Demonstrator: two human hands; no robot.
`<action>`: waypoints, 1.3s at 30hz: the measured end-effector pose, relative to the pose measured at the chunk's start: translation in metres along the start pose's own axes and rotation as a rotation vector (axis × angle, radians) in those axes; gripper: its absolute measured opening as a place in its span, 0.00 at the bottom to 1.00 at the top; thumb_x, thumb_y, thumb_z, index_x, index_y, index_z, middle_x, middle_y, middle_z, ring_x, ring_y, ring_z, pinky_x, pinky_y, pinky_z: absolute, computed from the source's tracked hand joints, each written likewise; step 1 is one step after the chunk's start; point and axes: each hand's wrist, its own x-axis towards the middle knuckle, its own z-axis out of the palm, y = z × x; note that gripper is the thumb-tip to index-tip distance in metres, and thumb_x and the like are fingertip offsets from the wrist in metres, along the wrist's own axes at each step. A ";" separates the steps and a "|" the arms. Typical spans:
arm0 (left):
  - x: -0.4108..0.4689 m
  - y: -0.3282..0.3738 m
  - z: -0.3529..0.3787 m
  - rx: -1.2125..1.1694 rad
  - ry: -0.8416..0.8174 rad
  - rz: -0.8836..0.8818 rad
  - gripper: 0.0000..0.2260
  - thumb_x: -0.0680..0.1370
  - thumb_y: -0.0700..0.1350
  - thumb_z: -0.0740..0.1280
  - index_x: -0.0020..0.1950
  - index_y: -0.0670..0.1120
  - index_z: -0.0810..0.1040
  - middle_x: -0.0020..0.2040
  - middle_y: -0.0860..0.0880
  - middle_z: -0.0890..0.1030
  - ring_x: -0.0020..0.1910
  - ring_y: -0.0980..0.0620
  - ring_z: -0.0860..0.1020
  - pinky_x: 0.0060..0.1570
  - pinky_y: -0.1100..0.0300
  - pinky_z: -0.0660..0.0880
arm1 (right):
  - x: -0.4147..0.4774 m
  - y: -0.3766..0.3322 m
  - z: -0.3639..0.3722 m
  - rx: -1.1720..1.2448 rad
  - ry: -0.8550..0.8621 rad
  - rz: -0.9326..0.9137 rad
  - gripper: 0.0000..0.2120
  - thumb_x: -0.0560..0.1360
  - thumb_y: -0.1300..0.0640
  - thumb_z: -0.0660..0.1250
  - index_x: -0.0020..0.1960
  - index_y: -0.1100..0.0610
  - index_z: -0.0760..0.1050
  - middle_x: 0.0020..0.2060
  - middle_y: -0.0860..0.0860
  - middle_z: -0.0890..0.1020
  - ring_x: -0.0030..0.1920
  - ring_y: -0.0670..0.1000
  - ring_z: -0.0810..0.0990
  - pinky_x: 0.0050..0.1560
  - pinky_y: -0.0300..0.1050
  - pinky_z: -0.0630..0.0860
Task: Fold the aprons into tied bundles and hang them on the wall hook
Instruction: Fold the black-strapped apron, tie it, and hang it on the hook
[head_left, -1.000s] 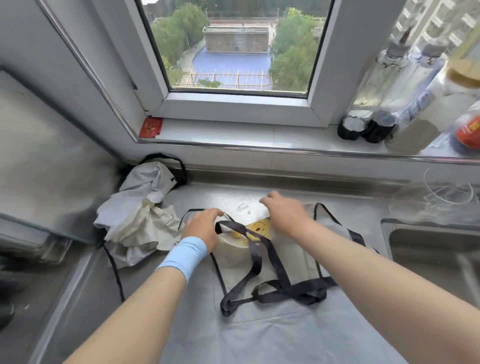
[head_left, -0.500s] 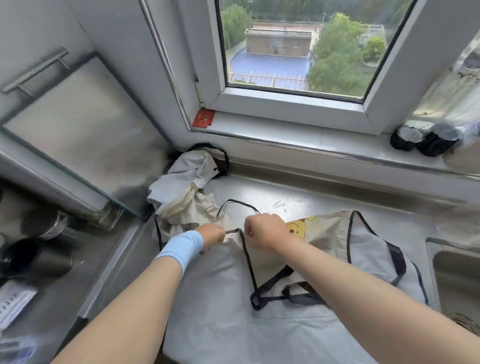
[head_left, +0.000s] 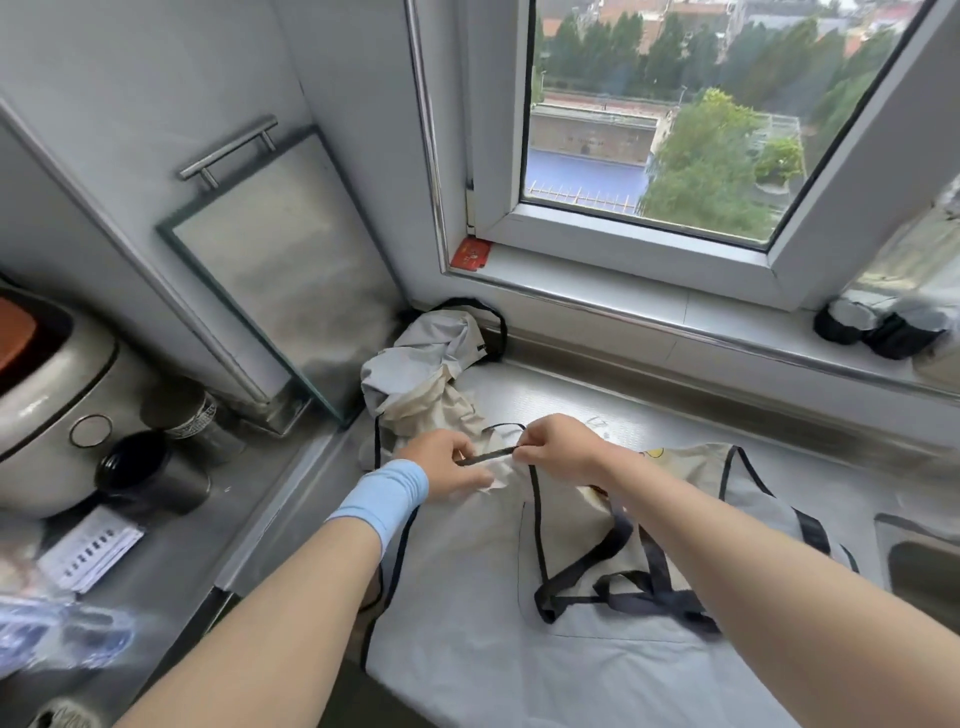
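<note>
Both hands pinch the strap (head_left: 485, 457), left hand (head_left: 448, 464) and right hand (head_left: 558, 447) close together. Apron (head_left: 467, 597) lies below the fingers, a crumpled one (head_left: 421, 384) just beyond.

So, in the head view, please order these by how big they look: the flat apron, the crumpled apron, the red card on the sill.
1. flat apron, largest, though nearest the camera
2. crumpled apron
3. red card, smallest
</note>
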 end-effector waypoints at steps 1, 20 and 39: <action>-0.002 -0.001 -0.007 0.084 0.007 0.010 0.12 0.68 0.58 0.73 0.41 0.53 0.76 0.38 0.58 0.77 0.39 0.56 0.75 0.39 0.62 0.69 | 0.000 -0.003 0.000 -0.043 0.080 -0.014 0.05 0.74 0.51 0.68 0.39 0.48 0.78 0.36 0.45 0.79 0.41 0.50 0.77 0.38 0.42 0.69; 0.044 0.008 0.064 0.781 -0.101 -0.014 0.17 0.78 0.50 0.54 0.61 0.53 0.78 0.62 0.50 0.76 0.64 0.47 0.71 0.66 0.50 0.60 | -0.013 0.107 0.015 -0.477 0.127 0.086 0.23 0.75 0.65 0.59 0.65 0.48 0.76 0.60 0.48 0.80 0.59 0.54 0.76 0.58 0.51 0.74; 0.074 0.006 0.045 0.507 0.107 0.294 0.15 0.77 0.37 0.62 0.60 0.51 0.78 0.58 0.49 0.75 0.54 0.44 0.76 0.47 0.54 0.72 | 0.026 0.174 -0.023 -0.793 0.205 0.216 0.14 0.74 0.66 0.60 0.45 0.48 0.78 0.40 0.46 0.77 0.51 0.54 0.78 0.66 0.58 0.60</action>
